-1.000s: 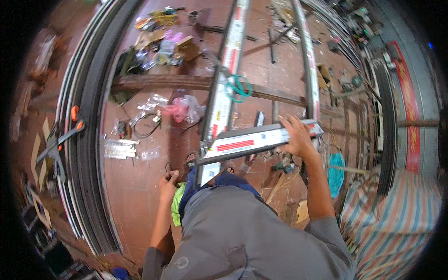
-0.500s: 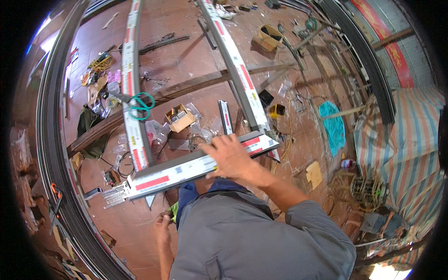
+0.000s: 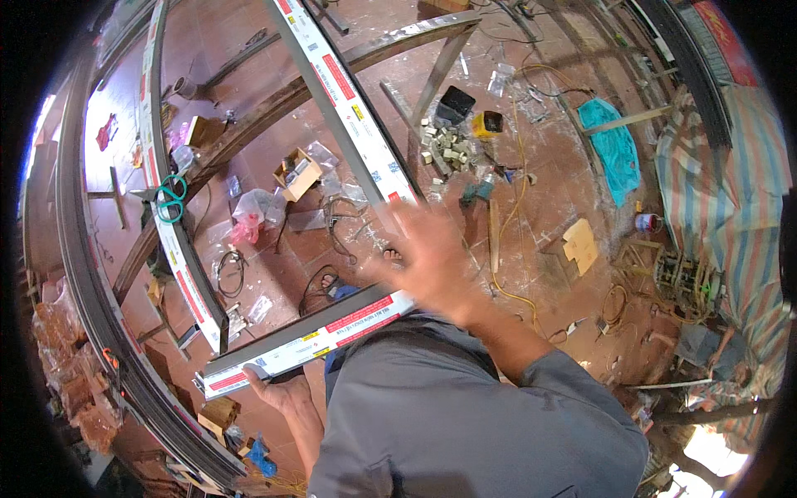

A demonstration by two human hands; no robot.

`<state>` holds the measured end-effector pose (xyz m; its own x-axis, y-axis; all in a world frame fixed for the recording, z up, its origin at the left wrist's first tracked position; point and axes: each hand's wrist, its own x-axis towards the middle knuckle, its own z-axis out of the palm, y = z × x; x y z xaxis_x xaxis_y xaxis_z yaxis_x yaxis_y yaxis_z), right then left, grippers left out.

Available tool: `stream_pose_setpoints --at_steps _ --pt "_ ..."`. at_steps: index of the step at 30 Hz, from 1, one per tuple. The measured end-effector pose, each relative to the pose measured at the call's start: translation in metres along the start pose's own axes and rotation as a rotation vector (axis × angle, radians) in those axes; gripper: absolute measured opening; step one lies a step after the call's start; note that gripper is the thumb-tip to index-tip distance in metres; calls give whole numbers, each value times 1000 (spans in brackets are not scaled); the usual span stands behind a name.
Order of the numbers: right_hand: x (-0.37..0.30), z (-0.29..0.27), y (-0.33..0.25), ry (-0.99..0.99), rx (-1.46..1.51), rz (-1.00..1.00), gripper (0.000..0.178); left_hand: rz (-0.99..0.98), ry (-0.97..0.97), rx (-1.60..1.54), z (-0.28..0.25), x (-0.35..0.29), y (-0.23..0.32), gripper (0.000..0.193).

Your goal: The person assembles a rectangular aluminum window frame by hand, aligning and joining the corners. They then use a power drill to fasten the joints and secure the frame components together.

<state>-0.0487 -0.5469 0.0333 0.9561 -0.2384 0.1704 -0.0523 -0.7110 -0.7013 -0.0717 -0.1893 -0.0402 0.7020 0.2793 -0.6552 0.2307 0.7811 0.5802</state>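
A short metal profile bar [image 3: 307,339], dark with white and red protective film, lies across in front of my torso. My left hand [image 3: 289,402] holds it near its left end, thumb on the film and fingers underneath. My right hand [image 3: 427,257] is blurred above the bar's right end, beside the lower end of a long right-hand profile bar [image 3: 340,91]; its fingers are too smeared to read. Another long profile bar [image 3: 174,236] runs down on the left, its near end by the short bar's left end. Teal-handled scissors [image 3: 172,199] lie on it.
A wooden beam [image 3: 224,153] crosses beneath the long bars. On the tiled floor are an open cardboard box [image 3: 297,173], a black container [image 3: 455,105], a yellow container [image 3: 487,124] and a yellow cable [image 3: 519,199]. Dark profiles [image 3: 79,249] stretch along the left.
My left hand has come up from below onto the short bar's left end. My right hand, earlier resting on that bar, is now moving over its right end. The view has shifted.
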Motion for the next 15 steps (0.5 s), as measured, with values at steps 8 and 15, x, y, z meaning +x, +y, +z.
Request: stream_pose_setpoints --at_steps 8,15 --pt "-13 18 145 -317 681 636 72 -78 45 -9 -12 -10 -20 83" --pt "-18 -5 160 -139 1002 708 64 -210 123 -28 -2 -16 -46 81"
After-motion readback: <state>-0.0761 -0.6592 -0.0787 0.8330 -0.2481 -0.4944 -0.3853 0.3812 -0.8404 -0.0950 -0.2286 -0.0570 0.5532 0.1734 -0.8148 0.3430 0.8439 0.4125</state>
